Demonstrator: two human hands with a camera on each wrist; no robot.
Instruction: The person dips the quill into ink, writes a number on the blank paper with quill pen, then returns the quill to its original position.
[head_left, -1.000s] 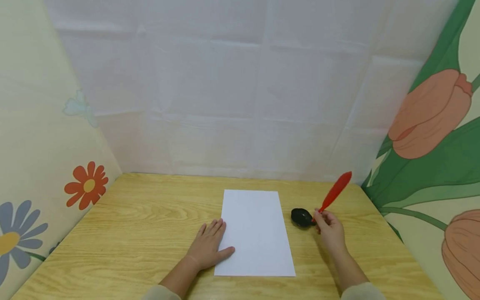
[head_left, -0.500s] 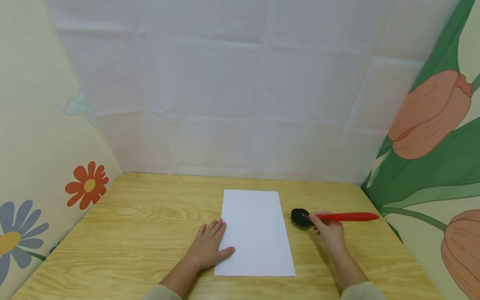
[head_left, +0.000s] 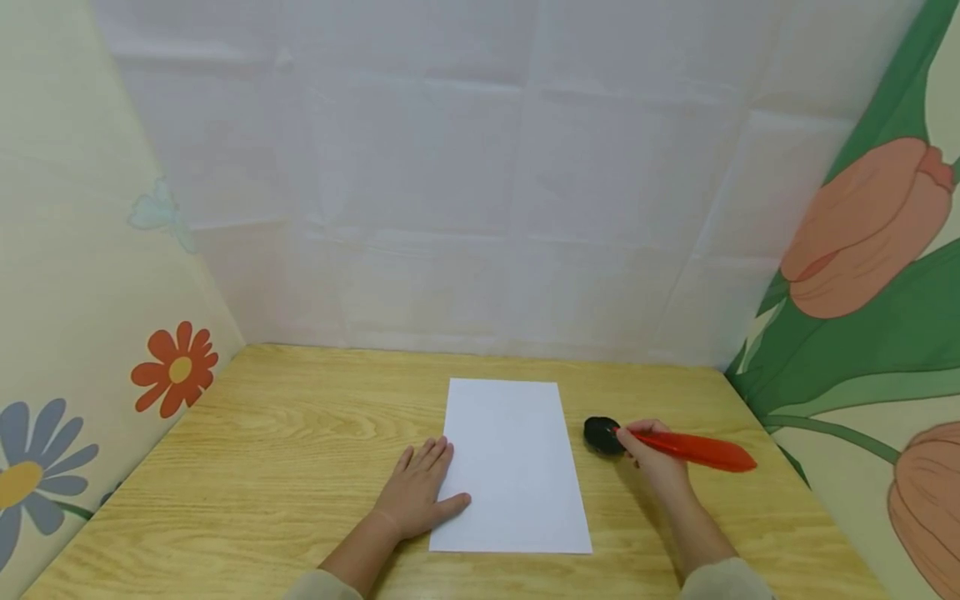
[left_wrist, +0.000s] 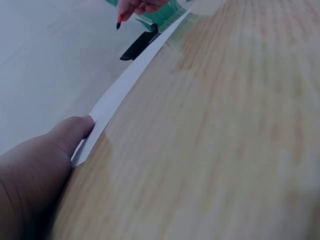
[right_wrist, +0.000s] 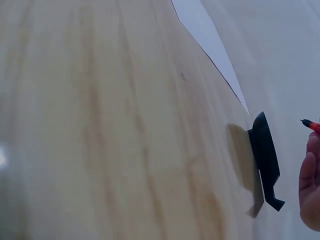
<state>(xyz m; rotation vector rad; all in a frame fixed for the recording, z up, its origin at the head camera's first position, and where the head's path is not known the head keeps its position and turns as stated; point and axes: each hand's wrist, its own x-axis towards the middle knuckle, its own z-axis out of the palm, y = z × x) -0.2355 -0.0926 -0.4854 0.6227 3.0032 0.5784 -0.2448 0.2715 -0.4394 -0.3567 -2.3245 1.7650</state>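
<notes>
My left hand (head_left: 417,490) lies flat with fingers spread on the left edge of a white sheet of paper (head_left: 513,467), its thumb across the sheet. To the right of the paper, my right hand (head_left: 660,462) pinches a red quill pen (head_left: 705,451) near its lower end, the feather pointing right over the hand. A small black dish (head_left: 600,435) stands just left of the right fingers. In the right wrist view, the pen's dark tip (right_wrist: 306,123) is apart from the black dish (right_wrist: 265,150). The dish's inside is too dark to read.
A wood-grain table (head_left: 315,417) carries all of this. White cloth (head_left: 450,208) hangs along its back edge. Flower-printed panels stand at the left (head_left: 75,250) and right (head_left: 862,350).
The quill's feather has swung from pointing up and right to lying rightward, tilted slightly down over the right hand. The left hand, paper and dish have stayed in place.
</notes>
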